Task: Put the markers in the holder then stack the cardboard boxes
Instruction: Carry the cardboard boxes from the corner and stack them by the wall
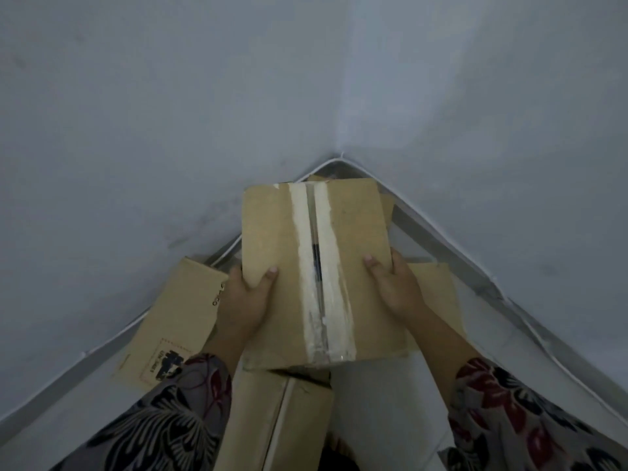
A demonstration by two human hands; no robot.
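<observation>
From the head camera, a taped cardboard box (316,266) is held flat over the far corner of the white surface (380,402), where the two grey walls (136,130) meet. A torn pale tape strip runs down the middle of its top. The left hand (244,297) grips the box's left edge near the near corner, thumb pressed on top and fingers curled out of sight beneath. The right hand (394,283) does the same on the right edge, thumb on top. The box's far edge sits close to the wall corner, with only a narrow gap showing on either side. Under it on the left, a printed box (173,317) lies tilted against the left wall's foot, partly covered by the left wrist. More cardboard (438,294) pokes out under the right edge, near the right wall. A third box (272,423) sits at the near edge between the floral sleeves (163,419). A bare patch of surface lies open to its right.
</observation>
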